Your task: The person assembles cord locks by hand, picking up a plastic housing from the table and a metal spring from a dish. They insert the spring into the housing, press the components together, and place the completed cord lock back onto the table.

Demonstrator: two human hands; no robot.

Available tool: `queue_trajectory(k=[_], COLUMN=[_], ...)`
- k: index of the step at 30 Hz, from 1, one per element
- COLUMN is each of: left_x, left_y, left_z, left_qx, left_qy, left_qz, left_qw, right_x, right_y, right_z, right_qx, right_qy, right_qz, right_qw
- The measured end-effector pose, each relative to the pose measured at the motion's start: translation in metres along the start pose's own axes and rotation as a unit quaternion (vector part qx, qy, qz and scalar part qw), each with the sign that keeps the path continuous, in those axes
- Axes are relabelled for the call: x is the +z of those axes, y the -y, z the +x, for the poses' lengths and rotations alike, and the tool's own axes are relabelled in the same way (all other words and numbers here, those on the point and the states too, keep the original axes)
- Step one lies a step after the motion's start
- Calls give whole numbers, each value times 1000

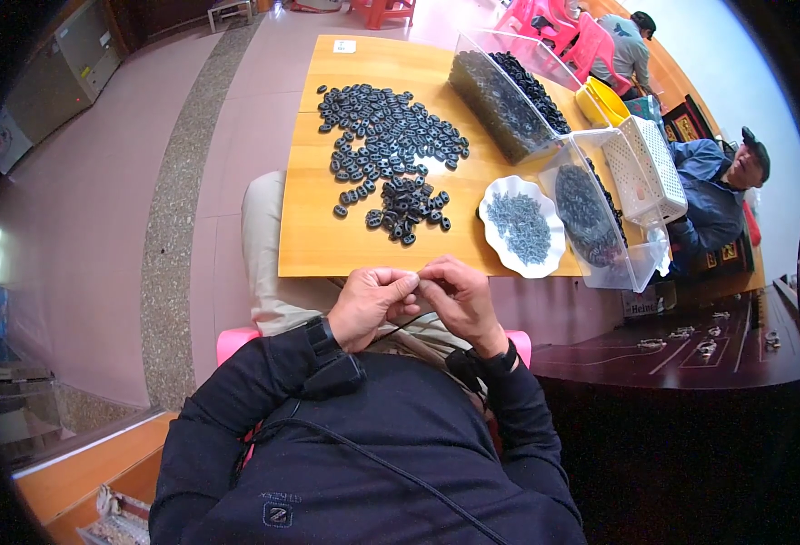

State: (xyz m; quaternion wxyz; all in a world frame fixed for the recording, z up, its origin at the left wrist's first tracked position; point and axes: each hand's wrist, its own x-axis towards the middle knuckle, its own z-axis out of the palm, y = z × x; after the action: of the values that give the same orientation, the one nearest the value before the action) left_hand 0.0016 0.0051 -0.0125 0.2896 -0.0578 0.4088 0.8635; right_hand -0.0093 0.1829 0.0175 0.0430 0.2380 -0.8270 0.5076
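In front of the table's near edge, my left hand [370, 306] and my right hand [462, 302] meet fingertip to fingertip, both closed in a pinch. Whatever lies between the fingertips is too small and hidden to make out. Beyond them on the wooden table [327, 250] is a small heap of dark black pieces [407, 207]. Farther back spreads a wide layer of black oval pieces with two holes each [386, 127]. To the right of the heap, a white scalloped dish [552, 245] holds many tiny grey pieces [520, 227], seemingly metal.
Two clear plastic bins [500, 95] [591, 209] with black pieces line the table's right side. Beside them are a white perforated basket [654, 163] and a yellow basin [602, 102]. A person in blue [709, 186] sits at the right; another person [631, 54] sits farther back near pink chairs [591, 45].
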Motion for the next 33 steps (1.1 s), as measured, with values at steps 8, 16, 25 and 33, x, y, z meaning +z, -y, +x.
queue_trajectory(k=[8,16,25,33], left_x=[4,3,1,1], left_y=[-5,-7,-7,-11], left_z=[-1,-1,-2,-4], left_qx=[10,4,-19,-37], left_qy=[-2,19,27,22], left_qz=[14,19,24,39], left_qw=[1000,1000,999,998], right_x=[-1,-2,-9,-9], right_y=[-1,-1,13,10], right_z=[-2,-2,4,2], right_qx=[109,90,-24,-7], right_qy=[32,30,20,33], right_qz=[161,130,-6,-12], right_qw=[980,987,999,999])
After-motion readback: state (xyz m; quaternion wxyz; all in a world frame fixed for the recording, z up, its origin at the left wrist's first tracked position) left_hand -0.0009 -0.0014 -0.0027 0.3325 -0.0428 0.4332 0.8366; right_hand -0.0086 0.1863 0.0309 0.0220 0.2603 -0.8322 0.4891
